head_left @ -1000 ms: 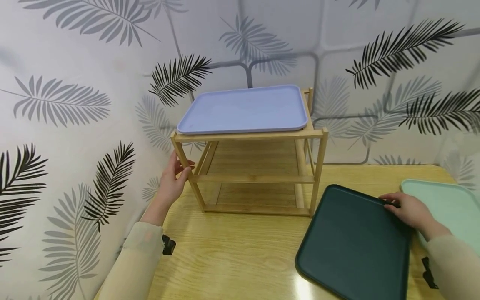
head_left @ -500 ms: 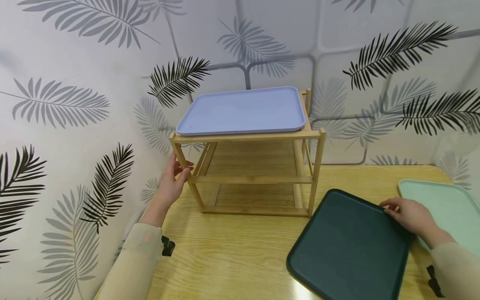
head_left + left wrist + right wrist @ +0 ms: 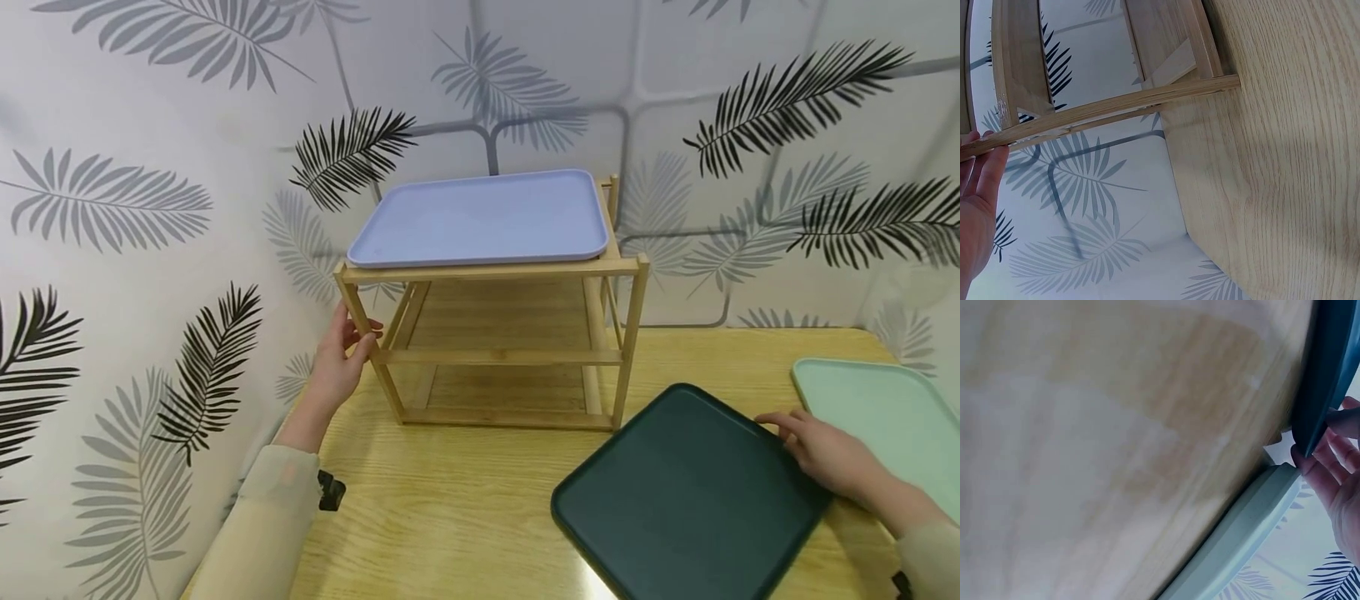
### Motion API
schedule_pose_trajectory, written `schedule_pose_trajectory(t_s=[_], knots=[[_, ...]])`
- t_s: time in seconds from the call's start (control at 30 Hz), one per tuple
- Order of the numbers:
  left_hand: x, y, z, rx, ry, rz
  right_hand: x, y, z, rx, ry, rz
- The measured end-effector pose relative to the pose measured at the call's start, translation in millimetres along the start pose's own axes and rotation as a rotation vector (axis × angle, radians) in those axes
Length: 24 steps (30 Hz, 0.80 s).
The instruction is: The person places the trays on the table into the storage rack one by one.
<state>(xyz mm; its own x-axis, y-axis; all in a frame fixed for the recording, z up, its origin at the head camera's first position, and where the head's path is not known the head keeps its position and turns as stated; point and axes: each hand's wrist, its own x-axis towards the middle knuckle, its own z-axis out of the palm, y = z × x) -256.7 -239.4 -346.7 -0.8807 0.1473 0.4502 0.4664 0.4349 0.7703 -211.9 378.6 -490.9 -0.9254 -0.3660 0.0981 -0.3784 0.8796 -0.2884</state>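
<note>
A light wooden rack (image 3: 502,357) with a lavender tray (image 3: 480,221) on its top level stands on the table. My left hand (image 3: 339,367) grips the rack's front left post, with fingers and thumb round the wood in the left wrist view (image 3: 979,206). To the right of the rack is a dark green tray (image 3: 693,492), turned cornerwise. My right hand (image 3: 832,454) pinches its far right edge. The right wrist view has the thumb on one side of the dark green rim (image 3: 1319,375) and the fingers on the other.
A mint green tray (image 3: 885,417) lies at the table's right side, just beyond my right hand. The rack's two lower levels carry nothing. Behind the wooden table (image 3: 450,508), a leaf-patterned wall covering (image 3: 750,275) closes off the back and left.
The dark green tray has turned clockwise under my right hand, its left corner swinging leftward. My right hand has shifted slightly toward me. The left hand keeps its hold on the post.
</note>
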Motion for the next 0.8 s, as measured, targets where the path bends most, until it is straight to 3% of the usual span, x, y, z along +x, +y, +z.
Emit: schedule_pose_trajectory(t_s=[0.4, 0.6, 0.8], knots=[[0.7, -0.7, 1.0, -0.005, 0.002, 0.007, -31.6, -13.3, 9.5, 0.071, 0.028, 0.033], [1.1, -0.9, 0.4, 0.006, -0.001, -0.002, -43.9, -21.3, 14.4, 0.155, -0.014, 0.085], [0.5, -0.4, 1.1, 0.008, 0.002, -0.004, -42.8, -23.7, 16.2, 0.249, -0.049, 0.054]])
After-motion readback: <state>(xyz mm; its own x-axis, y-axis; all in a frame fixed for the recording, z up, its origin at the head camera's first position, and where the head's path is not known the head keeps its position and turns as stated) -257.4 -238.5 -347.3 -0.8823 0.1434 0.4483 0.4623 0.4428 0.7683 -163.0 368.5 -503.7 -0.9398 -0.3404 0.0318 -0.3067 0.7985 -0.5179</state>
